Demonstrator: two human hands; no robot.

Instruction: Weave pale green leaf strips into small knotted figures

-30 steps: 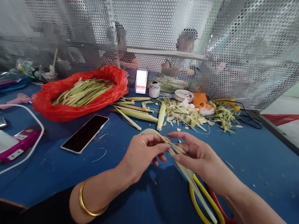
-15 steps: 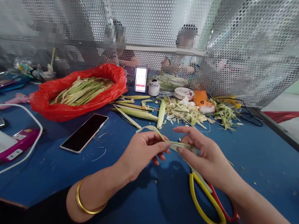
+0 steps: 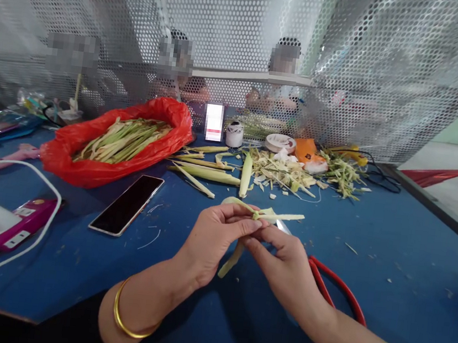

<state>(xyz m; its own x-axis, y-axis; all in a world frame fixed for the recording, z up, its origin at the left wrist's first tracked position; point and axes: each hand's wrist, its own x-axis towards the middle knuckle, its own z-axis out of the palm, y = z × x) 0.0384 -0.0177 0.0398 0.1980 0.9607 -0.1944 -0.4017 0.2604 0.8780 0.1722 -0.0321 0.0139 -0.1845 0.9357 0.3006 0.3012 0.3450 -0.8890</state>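
Pale green leaf strips, much like husk, cross at a small knot or fold above the table. My left hand, with a gold bangle at its wrist, pinches them at the crossing between thumb and fingers. Just right of it, my right hand is closed too, its thumb and fingertips against the strips from below. One end sticks out to the right, and another hangs down between the hands. Scissors with a red handle lie beneath my right hand, which hides much of them.
A red plastic bag of long leaves stands at the left, with a phone before it. Loose leaves and shredded scraps lie ahead. At the left edge are a purple power strip and white cable. Behind is a perforated screen.
My right hand has come left and lower, close against my left. The strips now cross, with one end hanging down. The scissors' yellow handle has gone out of sight behind my right hand.
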